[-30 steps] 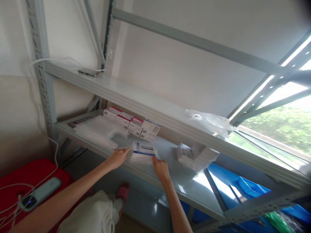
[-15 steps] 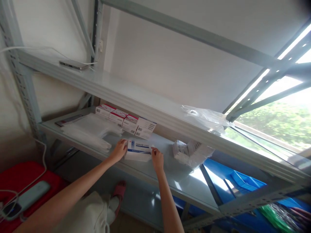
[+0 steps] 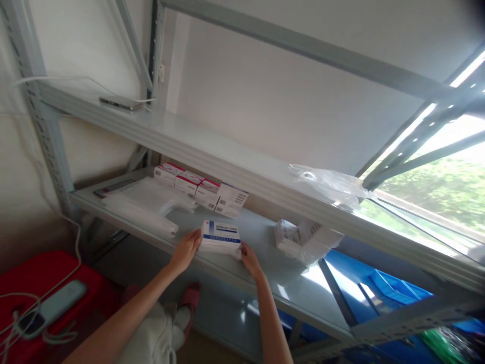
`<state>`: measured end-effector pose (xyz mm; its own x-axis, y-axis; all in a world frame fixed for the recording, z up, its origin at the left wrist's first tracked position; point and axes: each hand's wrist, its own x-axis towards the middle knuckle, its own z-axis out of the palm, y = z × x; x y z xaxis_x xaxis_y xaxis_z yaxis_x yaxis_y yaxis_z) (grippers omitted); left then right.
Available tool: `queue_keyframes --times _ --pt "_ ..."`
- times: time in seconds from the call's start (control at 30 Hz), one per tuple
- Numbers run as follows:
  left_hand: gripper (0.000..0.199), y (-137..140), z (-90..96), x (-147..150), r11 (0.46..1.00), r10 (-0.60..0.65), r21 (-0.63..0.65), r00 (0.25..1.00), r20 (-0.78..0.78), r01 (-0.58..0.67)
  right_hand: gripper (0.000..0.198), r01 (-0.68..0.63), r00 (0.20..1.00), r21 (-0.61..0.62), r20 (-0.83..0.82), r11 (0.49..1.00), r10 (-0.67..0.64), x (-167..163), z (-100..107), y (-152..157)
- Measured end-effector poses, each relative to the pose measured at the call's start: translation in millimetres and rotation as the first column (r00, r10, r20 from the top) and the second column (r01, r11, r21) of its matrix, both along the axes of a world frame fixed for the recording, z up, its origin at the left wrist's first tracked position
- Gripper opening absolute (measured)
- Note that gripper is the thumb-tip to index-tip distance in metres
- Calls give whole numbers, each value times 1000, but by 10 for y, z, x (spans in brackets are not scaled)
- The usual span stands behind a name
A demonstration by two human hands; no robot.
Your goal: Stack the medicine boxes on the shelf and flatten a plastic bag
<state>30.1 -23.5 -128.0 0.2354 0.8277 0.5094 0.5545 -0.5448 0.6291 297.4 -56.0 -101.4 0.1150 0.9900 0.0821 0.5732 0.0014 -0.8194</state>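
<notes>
Partly hidden: white box [image 3: 221, 236] between left hand [image 3: 184, 251], right hand [image 3: 250, 259].

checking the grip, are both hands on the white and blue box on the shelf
Yes, the left hand and right hand grip opposite ends of the white and blue box on the shelf.

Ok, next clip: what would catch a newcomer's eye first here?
Two bare hands frame a white box with a blue stripe at the front of the middle shelf: the left hand against its left end, the right hand at its right corner. Behind it, a row of red-and-white boxes lines the back of that shelf. At lower left, a red case carries a teal device with white cables.
</notes>
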Motion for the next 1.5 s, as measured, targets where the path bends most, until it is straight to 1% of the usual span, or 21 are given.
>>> queue_keyframes --times 0.1,0.2,0.23,0.3,0.37,0.43,0.5,0.57,0.6,0.67,0.7,0.77,0.83,0.93,1.03,1.13,1.2,1.27,1.37,1.43,1.5 --pt "39 -235 -75 -118 987 53 160 976 -213 -19 45 36 994 100 101 994 -46 4 -138 -219" --pt "36 -374 -34 -214 972 114 234 928 -356 -30 42 87 955 216 261 972 -144 -70 -234 -359" --pt "36 -409 0 -245 971 108 238 911 -397 -11 41 97 934 240 315 966 -171 -95 -252 -388" --pt "39 -470 82 -313 971 46 230 881 -470 72 41 114 896 252 392 961 -209 -114 -262 -420" --pt "42 -516 171 -385 963 -27 218 862 -507 158 44 125 884 242 413 962 -219 -80 -221 -412" --pt "40 -538 265 -447 957 -51 223 867 -497 184 47 126 889 249 401 960 -221 -8 -104 -357" --pt "36 -531 372 -475 958 -26 244 891 -453 152 52 79 895 271 404 959 -188 58 100 -253" --pt "31 -495 497 -446 957 8 271 924 -383 104 62 -41 889 262 451 964 -84 65 364 -115" --pt "29 -464 563 -407 955 15 282 939 -343 88 68 -119 874 225 485 967 -6 38 499 -38" --pt "31 -375 684 -286 952 -13 291 961 -276 97 83 -250 823 82 542 965 167 -69 729 124" --pt "36 -314 732 -211 951 -47 285 966 -256 121 93 -291 793 -12 556 957 249 -137 809 206" --pt "51 -156 785 -62 955 -127 230 960 -252 186 113 -338 747 -176 548 925 377 -267 889 354" --pt "66 38 784 51 964 -208 98 930 -303 248 120 -353 723 -250 538 902 433 -350 890 460" --pt "86 341 743 93 943 -330 -94 851 -408 320 109 -321 707 -219 592 921 387 -381 846 508" --pt "96 569 760 27 910 -412 -147 804 -428 388 99 -326 703 -140 625 935 339 -371 841 451" --pt "99 645 875 -36 887 -461 -162 794 -396 433 92 -348 721 -66 619 935 312 -379 914 339" --pt "105 623 997 -57 870 -491 -145 806 -329 471 88 -333 747 -25 603 943 280 -384 996 272" --pt "110 578 1137 -67 849 -528 -105 824 -205 517 87 -321 782 13 568 947 257 -367 1090 236" --pt "111 516 1302 -82 838 -544 -53 839 18 544 87 -332 830 73 496 940 255 -304 1223 236" --pt "112 494 1331 -106 825 -551 -65 824 133 562 86 -323 864 105 438 941 248 -265 1298 246" --pt "111 493 1279 -146 803 -563 -106 805 188 586 84 -276 904 117 370 954 216 -252 1362 244"
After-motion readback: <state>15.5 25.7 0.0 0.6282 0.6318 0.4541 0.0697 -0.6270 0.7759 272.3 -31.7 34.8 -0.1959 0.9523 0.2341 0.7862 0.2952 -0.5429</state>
